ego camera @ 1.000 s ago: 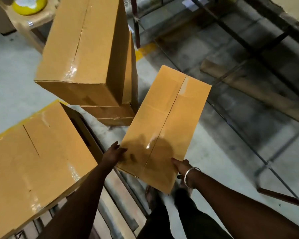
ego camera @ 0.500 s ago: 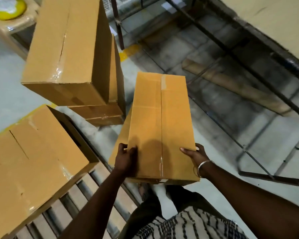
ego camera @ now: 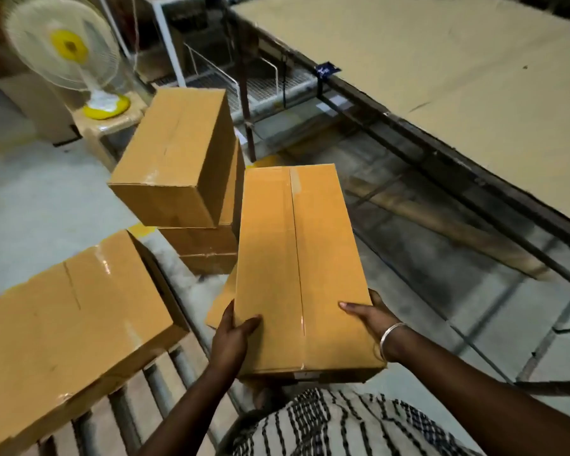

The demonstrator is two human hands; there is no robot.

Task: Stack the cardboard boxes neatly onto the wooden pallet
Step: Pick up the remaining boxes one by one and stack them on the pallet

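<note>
I have the long box (ego camera: 297, 271) clamped between my left hand (ego camera: 232, 335) and right hand (ego camera: 367, 315), raised beside the pallet (ego camera: 125, 413), and I'd set it flush against the big box (ego camera: 69, 317) there.

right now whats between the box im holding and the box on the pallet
In the head view, only bare pallet slats and floor separate the held box from the box on the pallet.

Cardboard boxes: 4 visible. Relative to the wooden pallet (ego camera: 165, 373): 1 box (ego camera: 63, 327) rests on it, 1 held box (ego camera: 297, 268) beside it, 2 stacked boxes (ego camera: 178, 156) beyond it. Hands: 2. Fans: 1, beyond the pallet (ego camera: 63, 51).
</note>
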